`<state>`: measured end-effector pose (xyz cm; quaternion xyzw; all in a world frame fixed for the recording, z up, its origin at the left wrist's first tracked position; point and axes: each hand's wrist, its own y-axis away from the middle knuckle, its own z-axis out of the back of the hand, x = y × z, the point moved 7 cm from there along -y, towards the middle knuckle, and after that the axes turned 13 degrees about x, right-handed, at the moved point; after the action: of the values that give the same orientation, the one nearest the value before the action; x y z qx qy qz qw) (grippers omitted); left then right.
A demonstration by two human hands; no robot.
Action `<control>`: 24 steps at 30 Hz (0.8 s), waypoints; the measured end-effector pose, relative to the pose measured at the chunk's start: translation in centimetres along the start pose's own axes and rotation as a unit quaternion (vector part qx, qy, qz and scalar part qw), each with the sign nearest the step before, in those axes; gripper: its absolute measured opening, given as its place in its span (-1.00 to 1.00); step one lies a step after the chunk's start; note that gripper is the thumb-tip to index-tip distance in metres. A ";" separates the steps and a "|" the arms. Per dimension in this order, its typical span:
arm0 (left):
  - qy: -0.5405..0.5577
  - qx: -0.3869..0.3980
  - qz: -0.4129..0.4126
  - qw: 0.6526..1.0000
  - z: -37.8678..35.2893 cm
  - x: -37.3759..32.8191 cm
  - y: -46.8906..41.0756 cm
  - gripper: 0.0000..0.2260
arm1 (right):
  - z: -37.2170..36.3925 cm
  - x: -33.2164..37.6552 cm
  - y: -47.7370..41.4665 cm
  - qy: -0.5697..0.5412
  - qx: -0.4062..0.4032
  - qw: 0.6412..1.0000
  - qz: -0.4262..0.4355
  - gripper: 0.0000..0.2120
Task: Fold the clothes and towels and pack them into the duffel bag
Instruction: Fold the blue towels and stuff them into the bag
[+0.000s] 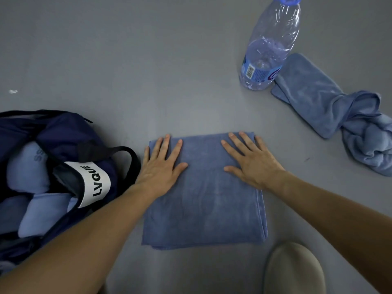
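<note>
A folded blue towel (pixel 203 209) lies flat on the grey floor in front of me. My left hand (pixel 163 166) presses its far left corner with straight fingers. My right hand (pixel 250 160) lies flat on its far right part, fingers spread. To the left stands the open navy duffel bag (pixel 63 141) with a white label on its strap; several folded light-blue cloths (pixel 27 166) sit inside it. A second blue towel (pixel 331 109), half flat and half bunched, lies at the right.
A clear plastic water bottle (pixel 269 45) with a blue label stands on the floor at the back right, touching the loose towel. A beige rounded shape (pixel 294 270), perhaps my knee or shoe, sits at the bottom right. Grey floor (pixel 127 60) stretches beyond.
</note>
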<state>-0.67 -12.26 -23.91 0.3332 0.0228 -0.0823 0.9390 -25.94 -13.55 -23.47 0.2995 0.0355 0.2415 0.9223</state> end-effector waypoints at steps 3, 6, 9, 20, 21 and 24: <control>-0.023 0.039 -0.011 0.999 0.5 1.0 -0.7 -0.40 | 0.4 -1.1 -0.4 -0.001 0.020 1.000 -0.001 -0.18; 0.002 -0.057 -0.052 0.997 2.7 1.2 -1.0 -0.52 | 1.6 -1.6 -1.0 -0.021 0.009 1.000 -0.015 -0.20; 0.065 -0.165 -0.044 0.983 5.0 2.2 -1.0 -0.66 | 2.9 -2.6 -1.6 -0.060 -0.039 0.997 -0.026 -0.44; 0.179 -0.178 0.057 0.966 6.3 3.6 -1.4 -0.86 | 5.5 -7.5 -1.7 -0.241 -0.099 0.959 -0.111 -0.84; 0.192 -0.188 0.055 0.962 6.7 3.9 -1.3 -0.87 | 5.8 -7.6 -1.7 -0.239 -0.106 0.958 -0.115 -0.86; 0.232 -0.249 0.036 0.940 8.7 4.3 0.0 -0.90 | 7.6 -8.5 -0.6 -0.246 -0.187 0.944 -0.117 -0.87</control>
<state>3.43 -18.31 -17.58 0.0996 0.2474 0.0397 0.9630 -31.54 -21.99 -18.23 0.1652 -0.2036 0.0533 0.9635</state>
